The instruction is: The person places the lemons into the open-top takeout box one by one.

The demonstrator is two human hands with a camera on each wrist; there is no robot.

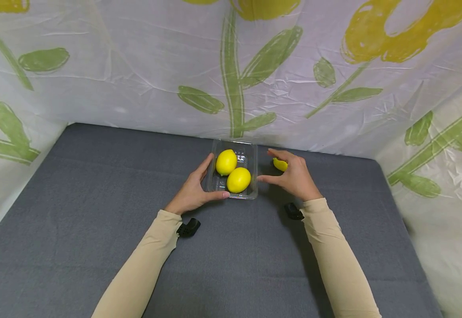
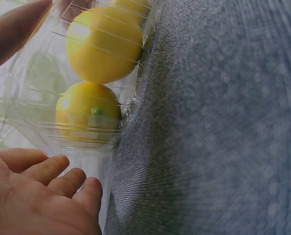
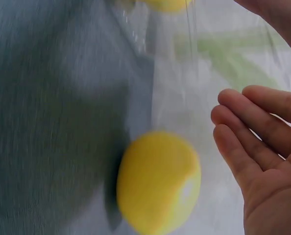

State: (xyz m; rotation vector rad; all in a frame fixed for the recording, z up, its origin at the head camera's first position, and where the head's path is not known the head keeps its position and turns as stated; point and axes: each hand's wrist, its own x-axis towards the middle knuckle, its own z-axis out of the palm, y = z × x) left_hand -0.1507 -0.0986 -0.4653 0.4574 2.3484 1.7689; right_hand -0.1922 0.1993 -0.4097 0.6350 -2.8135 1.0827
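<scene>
Two yellow lemons [image 1: 239, 180] lie in a clear plastic container [image 1: 252, 192] near the table's far edge. My left hand [image 1: 193, 190] is at the container's left near corner, fingers along the left side and thumb by the near rim. In the left wrist view, its fingertips [image 2: 86, 186] are at or very near the clear wall; firm contact cannot be told. A third lemon [image 3: 157, 183] lies on the cloth to the right of the container. My right hand [image 1: 294, 176] is spread beside it, partly covering it in the head view, with nothing held and the thumb near the container's right side.
A dark grey cloth [image 1: 96, 212] covers the table. White sheeting with painted yellow flowers and green leaves [image 1: 201, 100] hangs behind and at both sides. A black wrist camera [image 1: 189, 228] is worn at each sleeve cuff.
</scene>
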